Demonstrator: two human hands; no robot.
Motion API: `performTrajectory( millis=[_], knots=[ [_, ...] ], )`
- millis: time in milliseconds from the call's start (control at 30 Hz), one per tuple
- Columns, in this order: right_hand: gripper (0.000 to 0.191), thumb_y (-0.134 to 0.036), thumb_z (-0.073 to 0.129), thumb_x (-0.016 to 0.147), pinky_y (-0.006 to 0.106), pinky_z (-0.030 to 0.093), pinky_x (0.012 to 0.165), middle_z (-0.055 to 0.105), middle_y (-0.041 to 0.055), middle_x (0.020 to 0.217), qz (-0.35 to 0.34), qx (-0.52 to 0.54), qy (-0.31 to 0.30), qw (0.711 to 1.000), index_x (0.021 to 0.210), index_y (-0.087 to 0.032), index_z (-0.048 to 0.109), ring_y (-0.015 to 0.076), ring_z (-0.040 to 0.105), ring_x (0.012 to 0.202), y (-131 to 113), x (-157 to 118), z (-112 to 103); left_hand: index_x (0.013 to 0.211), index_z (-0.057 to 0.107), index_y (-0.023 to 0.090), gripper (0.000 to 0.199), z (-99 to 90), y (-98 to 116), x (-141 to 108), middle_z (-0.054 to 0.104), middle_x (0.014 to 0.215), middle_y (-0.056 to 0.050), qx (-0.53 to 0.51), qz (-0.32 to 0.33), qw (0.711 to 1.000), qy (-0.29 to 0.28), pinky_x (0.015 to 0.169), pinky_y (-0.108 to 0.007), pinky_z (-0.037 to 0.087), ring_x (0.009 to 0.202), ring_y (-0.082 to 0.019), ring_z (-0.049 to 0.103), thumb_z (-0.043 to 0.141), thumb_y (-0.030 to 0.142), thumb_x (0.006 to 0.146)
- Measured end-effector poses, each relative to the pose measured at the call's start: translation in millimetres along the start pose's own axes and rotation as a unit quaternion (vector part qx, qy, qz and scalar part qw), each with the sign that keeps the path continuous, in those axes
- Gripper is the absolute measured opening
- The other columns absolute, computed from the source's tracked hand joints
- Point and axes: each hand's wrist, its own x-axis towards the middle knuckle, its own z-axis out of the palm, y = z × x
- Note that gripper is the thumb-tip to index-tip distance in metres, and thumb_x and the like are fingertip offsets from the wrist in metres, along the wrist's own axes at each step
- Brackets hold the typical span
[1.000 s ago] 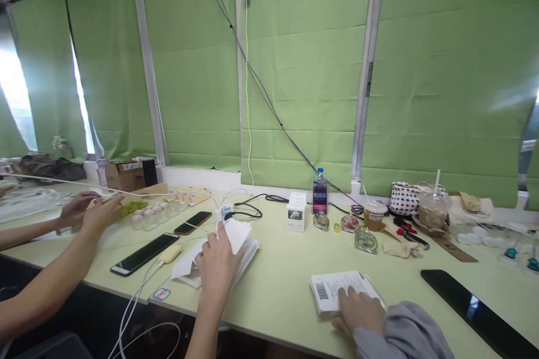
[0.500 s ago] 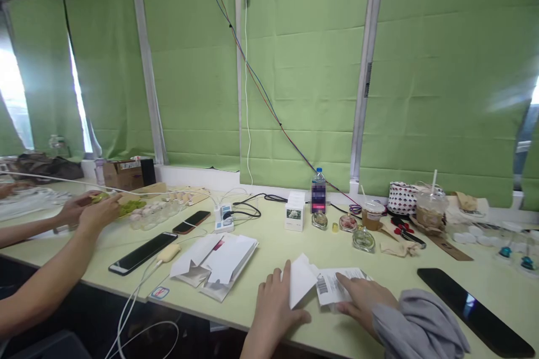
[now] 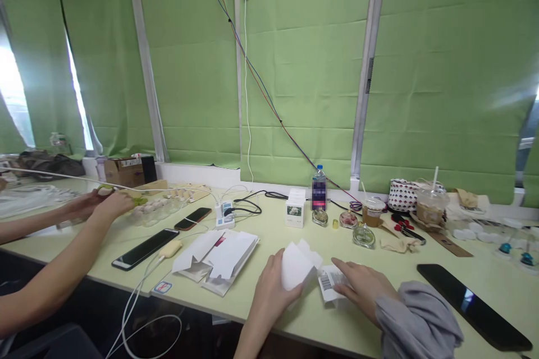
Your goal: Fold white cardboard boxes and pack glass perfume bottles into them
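Observation:
My left hand (image 3: 272, 285) is closed around a white cardboard box (image 3: 295, 267), its thumb on the near side and its fingers behind, with loose flaps showing at the top right. Just to the right, my right hand (image 3: 367, 287) pinches a white printed panel (image 3: 327, 284) with a barcode. Whether the panel is joined to the box I cannot tell. Left of my hands lie flattened white cartons (image 3: 233, 255) with cut flaps. Behind them stands a small white box (image 3: 295, 212) with a flower picture.
Glass jars (image 3: 364, 237), a bottle (image 3: 319, 186) and drink cups (image 3: 430, 207) stand at the back. A dark phone (image 3: 474, 305) lies at right, another phone (image 3: 145, 249) at left beside a power strip (image 3: 224, 216). At far left, a co-worker's hands (image 3: 107, 202) handle small items.
My left hand has tilted and raised the white box slightly, turning its plain face toward me. My right hand has drawn the barcode panel inward at a steeper angle.

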Motion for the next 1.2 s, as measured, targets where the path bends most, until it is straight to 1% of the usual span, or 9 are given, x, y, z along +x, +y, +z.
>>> performTrajectory(
  millis=[67, 167, 333, 433, 500, 600, 867, 1033, 1200],
  knots=[
    [0.051, -0.036, 0.046, 0.087, 0.039, 0.046, 0.083, 0.066, 0.0105, 0.118, -0.011, 0.039, 0.04, 0.998, 0.137, -0.025, 0.047, 0.0312, 0.062, 0.105, -1, 1, 0, 0.133, 0.038, 0.018, 0.067, -2.6, 6, -4, 0.053, 0.127, -0.012, -0.046, 0.04, 0.997, 0.043, 0.096, -0.037, 0.043, 0.118, -0.028, 0.051, 0.062, 0.034, 0.072],
    [0.056, -0.041, 0.046, 0.088, 0.033, 0.048, 0.079, 0.066, 0.0096, 0.116, -0.063, 0.184, 0.087, 0.977, 0.141, -0.023, 0.04, 0.0234, 0.065, 0.091, -7, 0, 1, 0.131, 0.033, 0.02, 0.064, 0.0, 15, -10, 0.049, 0.127, -0.012, -0.081, 0.114, 0.983, 0.118, 0.098, -0.04, 0.043, 0.119, -0.026, 0.049, 0.062, 0.03, 0.075],
    [0.066, -0.058, 0.05, 0.084, 0.029, 0.047, 0.059, 0.063, 0.0013, 0.069, -0.132, 0.444, 0.098, 0.881, 0.134, -0.014, 0.043, 0.0188, 0.061, 0.062, -26, -7, -2, 0.137, 0.024, 0.02, 0.069, 14.7, 22, -18, 0.045, 0.129, -0.016, -0.033, 0.219, 0.949, 0.222, 0.096, -0.044, 0.043, 0.121, -0.028, 0.046, 0.062, 0.027, 0.08],
    [0.064, -0.063, 0.047, 0.084, 0.029, 0.047, 0.056, 0.062, 0.0025, 0.074, -0.155, 0.539, 0.086, 0.823, 0.126, -0.016, 0.048, 0.0176, 0.061, 0.062, -30, -10, -6, 0.141, 0.022, 0.019, 0.071, 15.9, 22, -19, 0.048, 0.128, -0.017, 0.018, 0.251, 0.935, 0.251, 0.095, -0.043, 0.044, 0.118, -0.028, 0.049, 0.06, 0.025, 0.081],
    [0.061, -0.064, 0.046, 0.085, 0.029, 0.048, 0.056, 0.064, 0.0045, 0.083, -0.155, 0.567, 0.088, 0.804, 0.124, -0.017, 0.049, 0.0166, 0.062, 0.062, -29, -11, -9, 0.143, 0.022, 0.018, 0.072, 13.1, 24, -19, 0.05, 0.126, -0.017, 0.057, 0.267, 0.927, 0.257, 0.095, -0.043, 0.044, 0.116, -0.028, 0.05, 0.059, 0.022, 0.081],
    [0.058, -0.063, 0.043, 0.087, 0.028, 0.048, 0.055, 0.064, 0.0044, 0.084, -0.143, 0.562, 0.101, 0.808, 0.121, -0.018, 0.054, 0.0154, 0.062, 0.06, -27, -10, -10, 0.146, 0.018, 0.016, 0.074, 9.8, 28, -20, 0.052, 0.126, -0.017, 0.103, 0.283, 0.916, 0.264, 0.096, -0.044, 0.042, 0.116, -0.028, 0.05, 0.056, 0.02, 0.082],
    [0.05, -0.056, 0.035, 0.092, 0.029, 0.042, 0.041, 0.059, 0.0014, 0.058, -0.092, 0.465, 0.121, 0.872, 0.108, -0.018, 0.064, 0.0177, 0.057, 0.043, -21, -4, -1, 0.147, 0.017, 0.011, 0.078, 17.5, 30, -23, 0.051, 0.131, -0.019, 0.137, 0.29, 0.92, 0.226, 0.1, -0.045, 0.038, 0.119, -0.029, 0.048, 0.055, 0.02, 0.079],
    [0.044, -0.052, 0.037, 0.093, 0.032, 0.041, 0.041, 0.062, 0.0046, 0.067, -0.107, 0.46, 0.096, 0.876, 0.109, -0.021, 0.063, 0.0203, 0.06, 0.047, -20, -4, 0, 0.145, 0.024, 0.011, 0.074, 17.0, 29, -23, 0.052, 0.13, -0.017, 0.147, 0.288, 0.923, 0.209, 0.102, -0.044, 0.036, 0.119, -0.028, 0.049, 0.055, 0.017, 0.078],
    [0.043, -0.051, 0.035, 0.093, 0.029, 0.041, 0.04, 0.062, 0.0041, 0.069, -0.106, 0.456, 0.095, 0.879, 0.108, -0.02, 0.062, 0.0186, 0.06, 0.044, -20, -2, 0, 0.147, 0.017, 0.017, 0.079, 14.7, 32, -22, 0.046, 0.137, -0.015, 0.123, 0.281, 0.938, 0.163, 0.109, -0.051, 0.028, 0.128, -0.029, 0.042, 0.056, 0.017, 0.078]
  ],
)
